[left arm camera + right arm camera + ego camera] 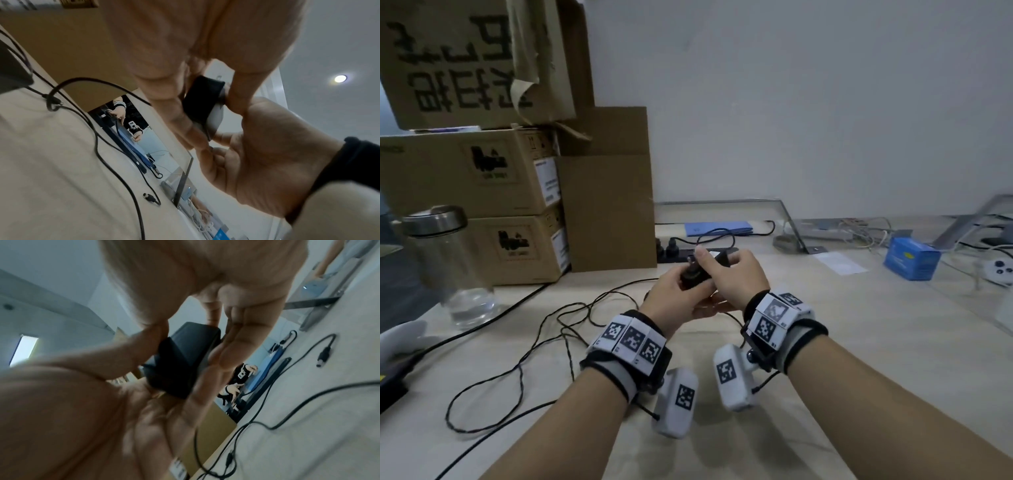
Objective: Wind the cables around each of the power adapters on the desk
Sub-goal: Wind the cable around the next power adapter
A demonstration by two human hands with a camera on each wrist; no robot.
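A black power adapter (700, 274) is held above the desk between both hands. My left hand (674, 298) grips its near end from the left, and my right hand (736, 277) grips it from the right with the thumb raised on top. In the left wrist view the adapter (201, 100) shows between curled fingers. The right wrist view shows the same adapter (183, 356) against the palm. Its thin black cable (544, 329) lies in loose loops on the desk to the left. The cable's barrel plug (324, 356) lies free on the desk.
Stacked cardboard boxes (482, 171) stand at the back left, with a glass bottle (448, 263) in front of them. A black power strip (688, 251) lies behind the hands. At the right are a blue box (911, 258) and a white controller (1000, 270). A dark block (12, 73) sits at the left.
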